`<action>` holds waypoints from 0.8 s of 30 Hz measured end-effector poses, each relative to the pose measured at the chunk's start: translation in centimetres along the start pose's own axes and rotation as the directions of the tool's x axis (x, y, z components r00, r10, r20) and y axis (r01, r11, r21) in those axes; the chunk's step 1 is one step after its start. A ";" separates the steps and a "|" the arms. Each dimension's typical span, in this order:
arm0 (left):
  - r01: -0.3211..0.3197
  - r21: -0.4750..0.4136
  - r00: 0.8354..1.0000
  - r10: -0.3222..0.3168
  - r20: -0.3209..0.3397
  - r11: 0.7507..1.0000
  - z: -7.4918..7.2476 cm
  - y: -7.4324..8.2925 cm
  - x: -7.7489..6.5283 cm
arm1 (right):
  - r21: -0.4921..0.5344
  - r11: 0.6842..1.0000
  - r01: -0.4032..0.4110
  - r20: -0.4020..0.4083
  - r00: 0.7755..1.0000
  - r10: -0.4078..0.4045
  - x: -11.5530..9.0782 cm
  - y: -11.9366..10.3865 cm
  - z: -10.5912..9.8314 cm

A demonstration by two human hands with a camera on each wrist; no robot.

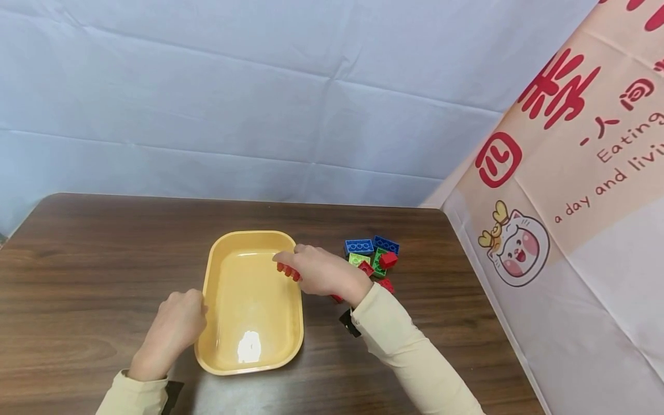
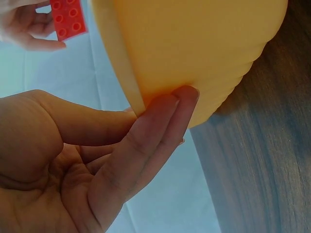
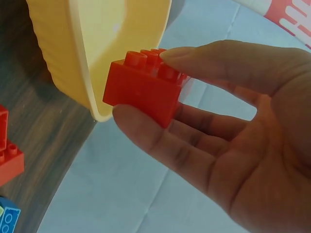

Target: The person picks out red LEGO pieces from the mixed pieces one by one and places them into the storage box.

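Note:
A yellow tray (image 1: 254,311) with rounded corners stands on the brown table, its inside bare. My left hand (image 1: 178,320) grips the tray's left rim; in the left wrist view the thumb is on one side of the wall and the fingers (image 2: 150,126) on the other. Above the tray's right rim, my right hand (image 1: 324,271) holds a red toy brick (image 1: 288,271). The right wrist view shows this red brick (image 3: 143,87) pinched between thumb and fingers, studs up, with the tray's wall behind it.
Right of the tray lies a loose group of bricks: blue ones (image 1: 359,246), a dark green one (image 1: 379,266), a light green one (image 1: 358,259) and several red ones (image 1: 388,260). A pale cloth wall (image 1: 233,115) rises behind the table, and a printed banner (image 1: 570,202) hangs at right.

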State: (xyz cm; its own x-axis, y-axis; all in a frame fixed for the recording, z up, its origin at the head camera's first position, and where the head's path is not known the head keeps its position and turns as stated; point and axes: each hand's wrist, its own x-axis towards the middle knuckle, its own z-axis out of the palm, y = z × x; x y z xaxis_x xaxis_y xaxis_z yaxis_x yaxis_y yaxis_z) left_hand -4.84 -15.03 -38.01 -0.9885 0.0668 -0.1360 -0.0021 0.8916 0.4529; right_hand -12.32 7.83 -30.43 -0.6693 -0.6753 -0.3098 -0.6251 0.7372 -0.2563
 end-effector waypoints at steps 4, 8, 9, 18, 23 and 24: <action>-0.004 0.005 1.000 0.004 -0.004 1.000 0.0 0.0 0.1 | -0.019 1.000 -0.019 0.027 0.999 0.020 0.4 -0.3 0.4; -0.005 0.007 1.000 0.005 -0.004 1.000 0.0 0.0 0.1 | -0.041 0.999 -0.023 0.045 0.999 0.025 0.5 -0.5 0.7; -0.008 0.009 1.000 0.008 -0.007 1.000 0.1 0.0 0.1 | -0.049 0.999 -0.015 0.044 0.999 0.017 0.5 -0.5 0.8; -0.013 0.016 1.000 0.013 -0.013 1.000 0.1 0.0 0.1 | -0.013 1.000 -0.006 0.024 1.000 0.006 0.2 -0.2 0.7; -0.010 0.019 1.000 0.010 -0.021 1.000 0.0 0.0 0.1 | 0.006 1.000 -0.020 0.019 1.000 0.020 0.0 0.0 0.4; -0.008 0.021 1.000 0.008 -0.020 1.000 0.0 0.0 0.1 | 0.010 1.000 -0.022 0.016 1.000 0.022 0.0 0.0 0.4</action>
State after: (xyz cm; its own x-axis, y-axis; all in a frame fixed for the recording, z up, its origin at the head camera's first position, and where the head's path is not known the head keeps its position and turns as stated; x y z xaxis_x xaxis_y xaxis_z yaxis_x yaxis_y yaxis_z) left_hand -4.92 -14.97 -38.03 -0.9913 0.0651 -0.1143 0.0090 0.9002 0.4355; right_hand -12.15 7.88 -30.80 -0.6766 -0.6583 -0.3300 -0.6059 0.7523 -0.2586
